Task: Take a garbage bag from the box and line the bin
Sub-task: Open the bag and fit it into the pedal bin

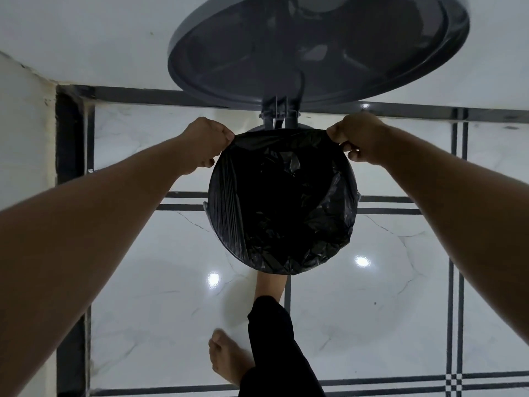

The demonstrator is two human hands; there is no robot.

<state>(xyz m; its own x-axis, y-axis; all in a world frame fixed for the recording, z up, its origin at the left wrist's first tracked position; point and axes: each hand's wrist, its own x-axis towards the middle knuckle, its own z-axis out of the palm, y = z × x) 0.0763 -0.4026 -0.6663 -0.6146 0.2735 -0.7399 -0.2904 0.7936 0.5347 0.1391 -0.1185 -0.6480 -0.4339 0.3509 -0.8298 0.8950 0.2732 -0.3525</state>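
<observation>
I am pinching the bag's (282, 202) far edge with both hands, my left hand (206, 144) gripping it at the bin's far left and my right hand (359, 138) gripping it at the far right, just beside the hinge (277, 113). The black bag is sitting inside the round bin, its mouth folding over the near and side rim, so the bin itself is barely showing. The grey lid (317, 47) is standing open behind my knuckles, close to them. My foot (270, 285) is reaching under the near rim; the other foot (226, 358) is standing back on the tiled floor (372, 310), which is lying open around the bin.
</observation>
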